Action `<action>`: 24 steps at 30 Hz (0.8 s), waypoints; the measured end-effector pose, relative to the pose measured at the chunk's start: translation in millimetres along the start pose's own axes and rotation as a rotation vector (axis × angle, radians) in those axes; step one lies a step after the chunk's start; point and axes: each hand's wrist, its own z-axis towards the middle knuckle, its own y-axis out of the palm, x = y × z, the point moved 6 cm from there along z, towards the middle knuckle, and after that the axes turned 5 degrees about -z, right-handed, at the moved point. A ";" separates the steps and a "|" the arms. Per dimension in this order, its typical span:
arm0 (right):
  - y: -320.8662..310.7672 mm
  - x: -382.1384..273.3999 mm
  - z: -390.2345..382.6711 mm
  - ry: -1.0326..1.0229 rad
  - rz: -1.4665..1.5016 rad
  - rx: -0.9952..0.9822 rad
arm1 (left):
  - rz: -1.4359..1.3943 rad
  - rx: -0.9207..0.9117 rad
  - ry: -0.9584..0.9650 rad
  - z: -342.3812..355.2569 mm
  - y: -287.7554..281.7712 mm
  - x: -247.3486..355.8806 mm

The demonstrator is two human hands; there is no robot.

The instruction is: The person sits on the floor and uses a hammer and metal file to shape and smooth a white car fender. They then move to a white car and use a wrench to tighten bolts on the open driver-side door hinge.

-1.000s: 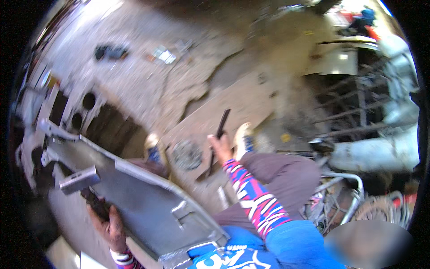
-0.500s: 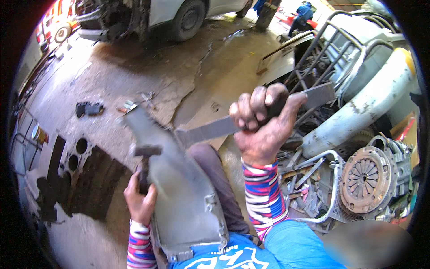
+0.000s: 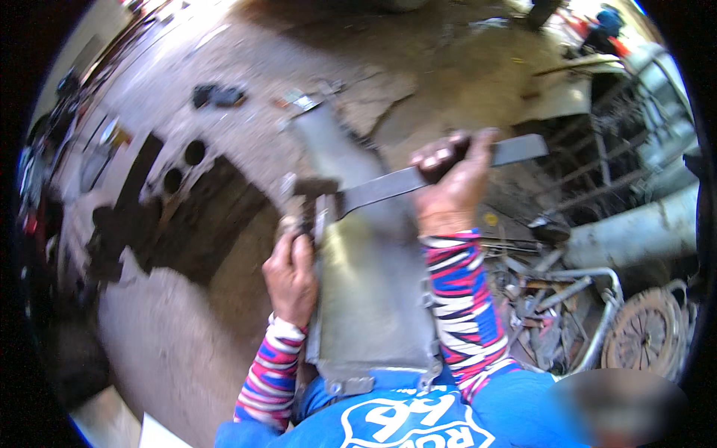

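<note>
The sleeves (image 3: pixel 464 306) are striped red, white and blue (the metal panel (image 3: pixel 377 299), grey).

From my remote seat I looked down on a rough, worn concrete floor (image 3: pixel 172 321), dusty grey to brown, with a jagged crack (image 3: pixel 390 113) running across its far part. Strong light (image 3: pixel 198 16) washed out the far left, beside a pale surface (image 3: pixel 95 36) that I couldn't confirm as a wall. A dark shadow (image 3: pixel 317 21) covered the far middle. Along the right, I saw dim metal racking (image 3: pixel 602 158).
</note>
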 end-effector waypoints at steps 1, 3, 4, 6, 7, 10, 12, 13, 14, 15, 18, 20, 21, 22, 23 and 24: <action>1.2 8.9 -1.9 0.049 0.065 -0.002 | -0.017 0.002 0.047 -1.9 -5.7 -1.6; 0.5 16.3 -3.3 0.023 0.019 0.029 | -0.123 -0.038 -0.071 -4.8 -14.5 -11.0; 4.1 19.3 -3.2 0.036 0.022 -0.019 | -0.162 -0.026 -0.118 -7.6 -20.9 -14.6; -6.0 10.2 -3.7 0.033 0.054 0.062 | -0.211 -0.080 -0.181 -19.1 -22.2 -9.0; -11.4 8.6 -3.7 0.037 0.063 0.098 | -0.216 -0.097 -0.217 -23.9 -21.9 -5.7; -23.6 17.5 -9.6 0.063 -0.005 0.122 | -0.161 -0.049 -0.185 -28.3 -27.5 2.9; -32.0 26.7 -10.3 0.070 -0.031 0.165 | -0.257 -0.052 -0.246 -31.3 -22.1 1.4; -36.5 31.5 -9.0 0.084 -0.041 0.205 | -0.282 -0.040 -0.257 -32.5 -19.5 1.4; -40.5 36.1 -7.6 0.093 -0.047 0.246 | -0.296 -0.049 -0.290 -33.5 -15.8 -0.6; -43.3 38.3 -4.8 0.106 -0.054 0.254 | -0.310 -0.045 -0.285 -36.8 -12.6 1.3; -46.9 44.2 2.4 0.177 -0.039 0.217 | -0.339 0.020 -0.321 -47.4 -7.0 1.5; -46.8 43.8 4.9 0.202 -0.065 0.172 | -0.351 0.047 -0.338 -56.9 -1.8 3.4; -46.5 44.1 5.2 0.224 -0.078 0.168 | -0.355 0.067 -0.351 -60.6 -1.5 3.4; -48.0 46.3 3.4 0.254 -0.098 0.214 | -0.298 0.066 -0.303 -61.7 -3.3 5.4; -46.6 46.7 2.7 0.269 -0.107 0.232 | -0.239 0.069 -0.253 -61.9 -5.4 7.4; -45.1 50.5 -0.1 0.324 -0.125 0.262 | -0.188 0.065 -0.239 -62.6 -8.2 7.5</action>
